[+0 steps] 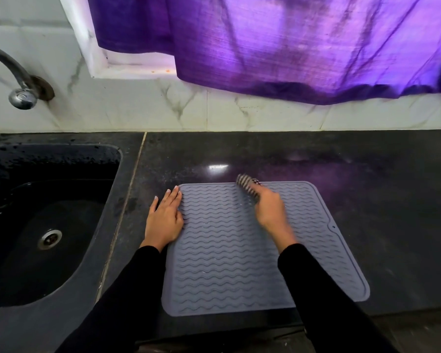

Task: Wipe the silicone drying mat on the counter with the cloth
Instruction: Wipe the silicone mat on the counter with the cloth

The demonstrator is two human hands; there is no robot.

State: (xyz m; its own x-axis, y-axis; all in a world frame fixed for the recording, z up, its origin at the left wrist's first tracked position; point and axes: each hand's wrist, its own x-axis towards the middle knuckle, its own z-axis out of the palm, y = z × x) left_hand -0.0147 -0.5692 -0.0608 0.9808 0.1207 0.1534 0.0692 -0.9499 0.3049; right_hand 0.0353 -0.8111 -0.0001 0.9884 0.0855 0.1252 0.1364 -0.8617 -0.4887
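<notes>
Grey silicone drying mat [239, 250], wavy-ribbed, lies flat on dark stone counter [367, 174], right of black sink [49, 225]. Right hand [269, 207] fisted around striped cloth [247, 186], motion-blurred, pressing it at mat's far edge. Left hand [164, 219] flat, fingers extended together, palm down on mat's left border. Black sleeves on both arms. Chrome tap [18, 82] on marble wall; purple curtain [290, 47] above.
</notes>
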